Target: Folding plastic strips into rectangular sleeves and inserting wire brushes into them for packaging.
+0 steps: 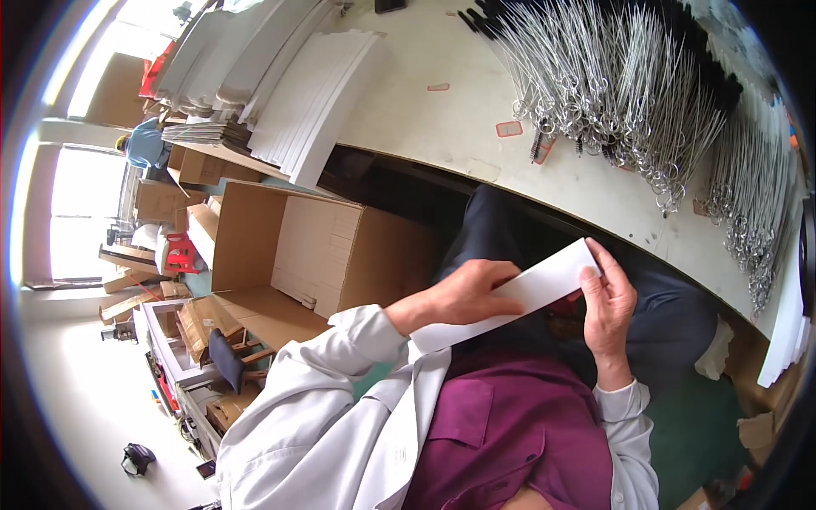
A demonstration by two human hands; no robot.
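Observation:
A long, narrow white box (548,283) is held slantwise over my lap. My right hand (610,310) grips its upper right end, thumb on the near face and fingers behind the edge. Over the lower left part lies my left hand (472,293), its fingers bent against the box; some fingertips are hidden. On the table beyond is a big heap of wire-handled brushes (595,85) with ring ends and black bristles. A second pile of wire brushes (761,178) lies farther right.
Flat white boxes (314,93) are stacked at the table's left end. An open cardboard carton (361,255) with white boxes inside stands left of my knees. The table edge (510,183) runs just beyond my lap. Another person (146,143) is far left.

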